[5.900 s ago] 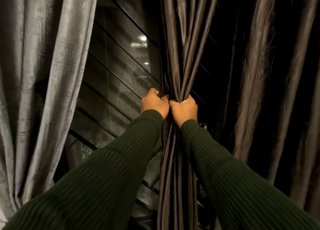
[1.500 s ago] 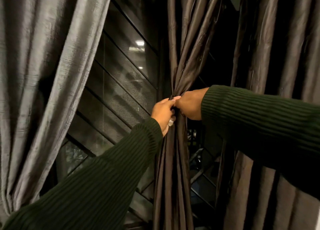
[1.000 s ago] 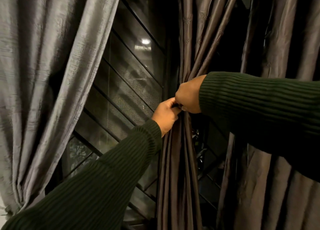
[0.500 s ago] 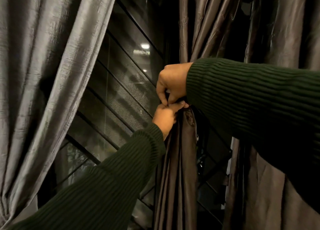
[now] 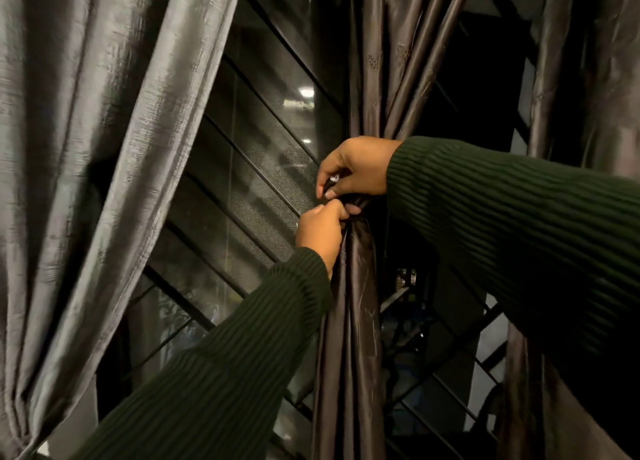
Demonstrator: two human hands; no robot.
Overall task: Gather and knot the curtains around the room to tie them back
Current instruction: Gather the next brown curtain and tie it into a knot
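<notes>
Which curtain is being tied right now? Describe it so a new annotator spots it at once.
Start at the dark window with diagonal bars in the middle. The curtain being tied is the dark brown curtain hanging just right of that glass, pinched into a narrow waist where the left hand and right hand grip it. Unlike the pale grey curtain on the left, it is glossy, dark and bunched tight.

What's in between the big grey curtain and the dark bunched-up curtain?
In the head view, a dark window with slanted black bars lies between the grey curtain and the bunched curtain.

One head-worn camera looks forward, tilted, close upon the window (image 5: 263, 168) from above the forearms.
</notes>
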